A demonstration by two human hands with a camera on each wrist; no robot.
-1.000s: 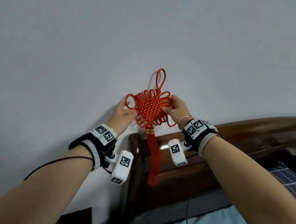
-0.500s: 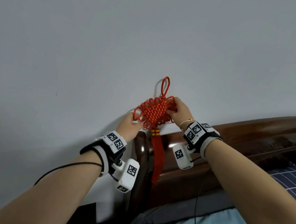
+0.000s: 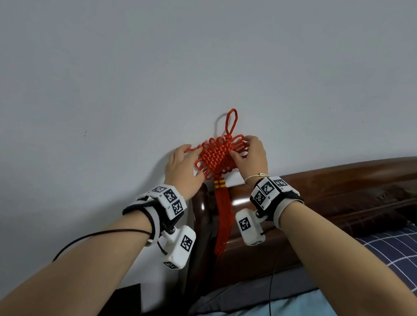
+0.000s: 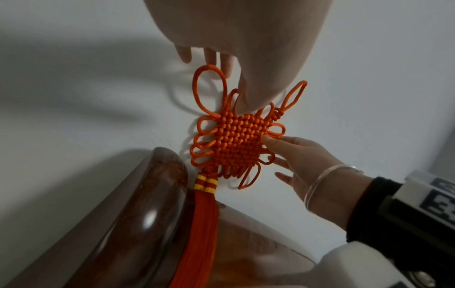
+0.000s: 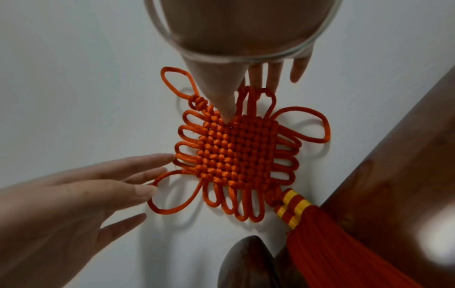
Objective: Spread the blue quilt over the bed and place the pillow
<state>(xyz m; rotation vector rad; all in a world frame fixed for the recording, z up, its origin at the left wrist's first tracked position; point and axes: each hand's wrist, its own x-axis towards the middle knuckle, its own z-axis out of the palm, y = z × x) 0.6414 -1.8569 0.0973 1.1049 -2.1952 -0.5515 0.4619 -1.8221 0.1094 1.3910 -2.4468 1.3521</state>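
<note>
Both hands work at centre frame on a red Chinese knot ornament (image 3: 219, 157) lying flat against the wall (image 3: 108, 71), above the wooden headboard (image 3: 326, 194). The left hand (image 3: 183, 170) has straight fingers at its side loops; the right hand (image 3: 252, 157) presses its woven edge with thumb and straight fingers. Steady it gently, let the tassel (image 3: 222, 223) hang plumb, then turn to the bedding: a checked navy quilt (image 3: 402, 253) lies at right of frame; the pillow is not in view.

Soft, even light — wrist views dim, edges warped, headboard (image 5: 393, 175) glare.
</note>
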